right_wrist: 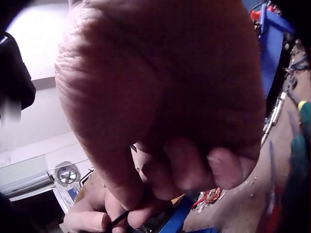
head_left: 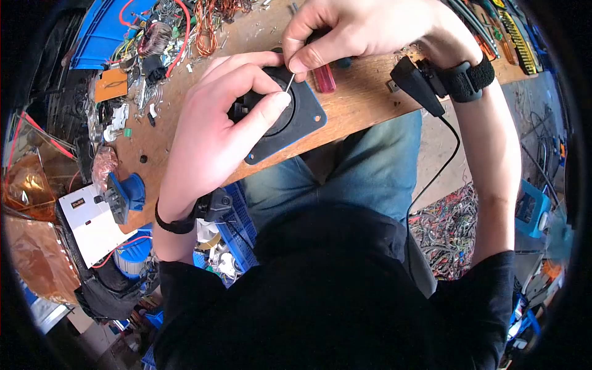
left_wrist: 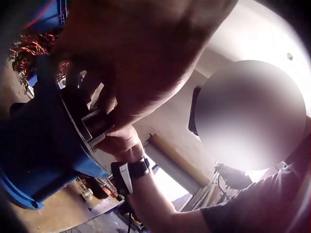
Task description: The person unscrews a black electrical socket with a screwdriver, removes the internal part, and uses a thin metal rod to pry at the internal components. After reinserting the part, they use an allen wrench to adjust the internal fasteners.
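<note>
On the bench edge stands a blue housing [left_wrist: 43,131] whose square black top plate [head_left: 308,120] has corner holes and a round opening. My left hand [head_left: 213,117] lies over the plate, fingers bent into the opening around a dark block [left_wrist: 95,122], its thumb near the middle. From above, my right hand [head_left: 354,37] pinches a thin metal rod [head_left: 290,83] between thumb and forefinger. The rod's lower end meets the left thumb tip. In the right wrist view the rod [right_wrist: 119,218] looks dark between both hands' fingertips. The left hand covers much of the opening.
A translucent red handle [head_left: 325,79] lies beside the plate. Copper wire [head_left: 209,28], a wound coil [head_left: 154,40], an orange piece [head_left: 111,85] and small scraps cover the bench's left. Tools [head_left: 518,37] lie at the far right. A blue bin [head_left: 102,34] stands at the back left.
</note>
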Motion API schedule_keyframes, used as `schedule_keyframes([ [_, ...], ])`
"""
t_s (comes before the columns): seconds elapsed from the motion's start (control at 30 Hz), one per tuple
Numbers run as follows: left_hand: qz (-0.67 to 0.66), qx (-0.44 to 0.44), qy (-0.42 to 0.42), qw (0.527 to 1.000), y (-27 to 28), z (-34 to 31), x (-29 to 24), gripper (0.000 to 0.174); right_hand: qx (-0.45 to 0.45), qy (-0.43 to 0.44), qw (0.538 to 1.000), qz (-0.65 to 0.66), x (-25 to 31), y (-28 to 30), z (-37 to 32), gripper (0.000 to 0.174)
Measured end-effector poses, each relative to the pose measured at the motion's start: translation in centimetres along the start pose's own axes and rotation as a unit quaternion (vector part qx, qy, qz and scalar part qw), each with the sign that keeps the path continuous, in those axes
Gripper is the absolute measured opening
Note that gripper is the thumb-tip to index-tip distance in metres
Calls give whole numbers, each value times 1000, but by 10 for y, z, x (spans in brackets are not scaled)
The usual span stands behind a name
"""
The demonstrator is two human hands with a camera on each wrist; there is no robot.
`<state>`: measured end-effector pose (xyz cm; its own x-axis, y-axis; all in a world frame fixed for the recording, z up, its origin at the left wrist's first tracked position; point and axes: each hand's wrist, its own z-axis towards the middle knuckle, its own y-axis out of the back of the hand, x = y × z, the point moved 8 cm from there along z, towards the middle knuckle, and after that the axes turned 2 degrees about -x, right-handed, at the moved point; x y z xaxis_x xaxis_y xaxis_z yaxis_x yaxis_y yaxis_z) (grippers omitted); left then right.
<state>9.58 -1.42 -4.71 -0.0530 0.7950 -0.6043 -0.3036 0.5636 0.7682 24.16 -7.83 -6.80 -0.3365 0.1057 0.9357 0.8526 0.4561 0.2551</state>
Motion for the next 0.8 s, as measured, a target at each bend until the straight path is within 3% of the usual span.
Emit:
schedule_keyframes([
  [0.2, 19, -3, -16, 1000, -1, 3, -2, 18, 50, -3, 997, 51, -12, 4, 12, 25],
  [0.3, -47, -5, 25, 999, -2, 2, 6, 18, 57, 4, 996, 70, -8, 2, 13, 24],
  [0.5, 7, 8, -19, 1000, -3, 4, 1, 19, 46, -8, 999, 14, -5, 8, 18, 23],
  [0.7, -16, 5, -1, 1000, -3, 2, 7, 20, 106, -42, 991, 72, 0, 6, 19, 26],
  [0.77, -20, 6, 20, 1000, -2, 0, 10, 21, 57, 22, 994, -94, -1, 9, 32, 26],
  [0.8, -20, 6, 20, 1000, -2, 0, 10, 21, 57, 22, 994, -94, -2, 10, 32, 26],
])
